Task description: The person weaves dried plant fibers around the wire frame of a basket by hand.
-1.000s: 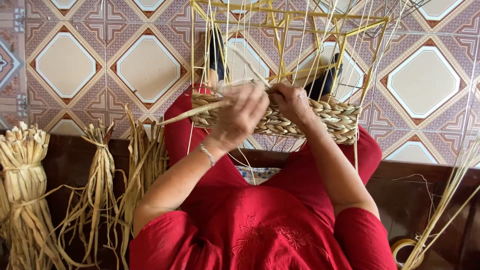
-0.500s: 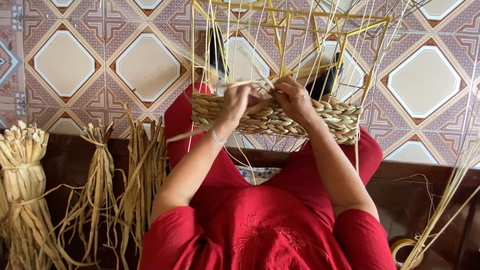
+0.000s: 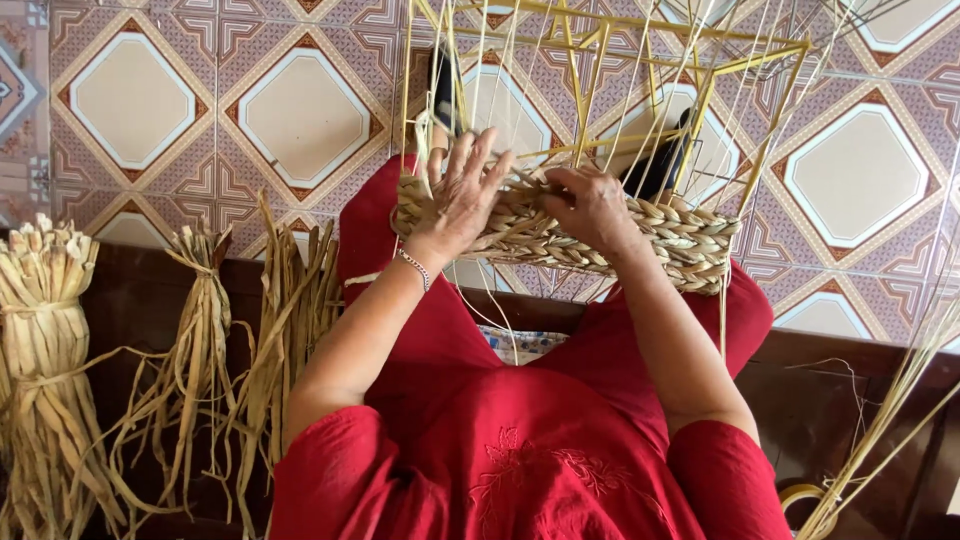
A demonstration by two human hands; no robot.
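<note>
Head view, L to R: tied bundle of dried reed point(image 3: 45, 370) stands far left against the dark wooden bench point(image 3: 860, 400), w/ two looser sheaves point(image 3: 200, 370) beside it, well apart from the work. Left hand point(image 3: 462, 205) lies flat, fingers spread, pressing on the woven braid band point(image 3: 690, 245) at its left end; it grasps nothing I can make out. Right hand point(image 3: 592, 205) sits just beside it on the band's top edge, fingers curled down into the weave; can't tell whether it pinches a strand, since the fingertips are hidden. The band wraps the lower part of a yellow wire frame point(image 3: 700, 70) resting on the person's lap in red clothes point(image 3: 520, 450), over patterned floor tiles point(image 3: 300, 110). Thin upright strands point(image 3: 640, 110) run from band to frame top. Risks, imo: if the flat palm lifts before the row is packed tight, the braid could spring up and leave a gap; pushing unevenly may tilt the row vs. the frame; dry uprights look brittle and could snap or kink under the pressing hand; the frame could slide off the knees. Loose reeds at far right point(image 3: 900, 400) may snag an elbow.
</note>
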